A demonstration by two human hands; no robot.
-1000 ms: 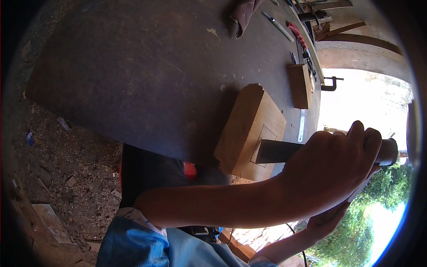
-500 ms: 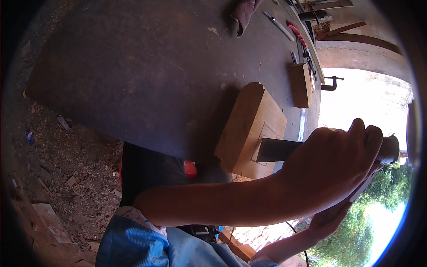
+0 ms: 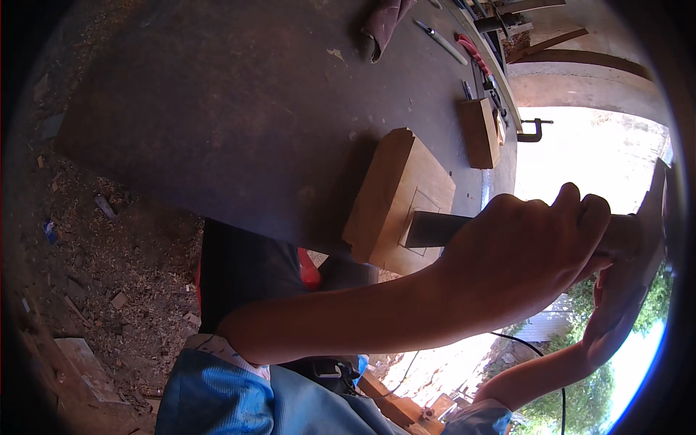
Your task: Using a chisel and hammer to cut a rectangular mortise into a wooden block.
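Note:
My left hand [image 3: 525,243] is wrapped round the dark handle of a chisel [image 3: 435,230], whose flat metal blade points left. The blade's end meets the face of a wooden block [image 3: 384,196], at a rectangle drawn in pencil lines. At the far right, my right hand [image 3: 616,308] is closed on what looks like a hammer [image 3: 656,199], blurred near the picture's rim. The hammer is close to the end of the chisel handle; whether they touch I cannot tell. My left hand hides part of the chisel.
The block sits at the edge of a dark worktable [image 3: 217,123]. A second wooden block [image 3: 481,134], a pen-like tool [image 3: 442,42], a red-handled tool [image 3: 473,52], a cloth [image 3: 384,27] and a clamp [image 3: 535,130] lie beyond. Wood shavings [image 3: 130,254] cover the ground at left.
My right hand has moved right and up with the hammer, bringing more of it into sight. My left hand keeps the chisel on the block; the whole view has shifted slightly.

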